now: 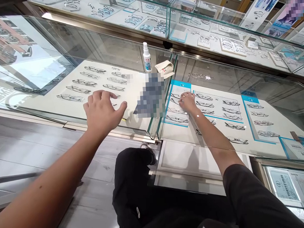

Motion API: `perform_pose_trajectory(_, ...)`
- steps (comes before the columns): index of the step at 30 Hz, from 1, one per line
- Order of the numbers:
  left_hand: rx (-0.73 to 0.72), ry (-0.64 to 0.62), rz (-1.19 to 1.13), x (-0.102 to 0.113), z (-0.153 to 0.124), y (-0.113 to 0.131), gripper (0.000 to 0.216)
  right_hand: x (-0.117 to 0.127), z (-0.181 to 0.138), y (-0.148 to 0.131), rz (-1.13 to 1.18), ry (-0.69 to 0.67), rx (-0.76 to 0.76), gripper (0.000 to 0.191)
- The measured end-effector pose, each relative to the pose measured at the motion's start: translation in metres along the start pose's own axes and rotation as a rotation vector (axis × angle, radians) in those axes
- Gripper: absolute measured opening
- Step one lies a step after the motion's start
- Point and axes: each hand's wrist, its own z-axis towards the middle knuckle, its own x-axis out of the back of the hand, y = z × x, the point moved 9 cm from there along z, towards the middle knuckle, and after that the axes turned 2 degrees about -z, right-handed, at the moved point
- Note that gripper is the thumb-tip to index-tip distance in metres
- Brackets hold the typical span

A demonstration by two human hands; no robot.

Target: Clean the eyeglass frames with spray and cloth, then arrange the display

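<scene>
Head view: dark lettering (115, 69) in the left display case (123, 54) stands upside down and cannot be made out; a small W-like mark (216, 99) sits on a blue-edged card in the right display case (178, 134). The spray bottle's (147, 61) label is too small to read. The left hand (102, 109) hangs empty, fingers spread, thumb apart. The right hand (187, 101) bends down with curled fingers over the eyeglasses (177, 119) on the right; whether it grips any, I cannot tell.

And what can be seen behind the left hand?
Behind the left hand, partly covered eyeglasses show in the glass display case; whatever it fully covers cannot be seen.
</scene>
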Motion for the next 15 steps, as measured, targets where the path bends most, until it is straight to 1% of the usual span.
perform_pose_trajectory(5, -0.010, 0.010, 0.006, -0.001, 0.000, 0.002, 0.044, 0.004, -0.009, -0.002, -0.009, -0.006, 0.006, 0.025)
perform_pose_trajectory(8, -0.015, 0.016, -0.001, -0.002, 0.001, 0.002, 0.045, 0.015, -0.017, -0.015, -0.009, 0.022, 0.001, 0.024)
perform_pose_trajectory(10, -0.017, 0.017, -0.005, -0.002, 0.001, 0.001, 0.045, 0.028, -0.026, -0.034, 0.001, 0.081, 0.023, 0.030)
perform_pose_trajectory(13, -0.019, 0.015, -0.003, -0.002, 0.002, 0.001, 0.047, 0.042, -0.053, -0.080, -0.007, 0.160, 0.112, 0.030)
perform_pose_trajectory(15, -0.019, 0.011, 0.005, -0.003, 0.002, 0.001, 0.048, 0.036, -0.083, -0.117, -0.004, 0.106, 0.220, 0.026)
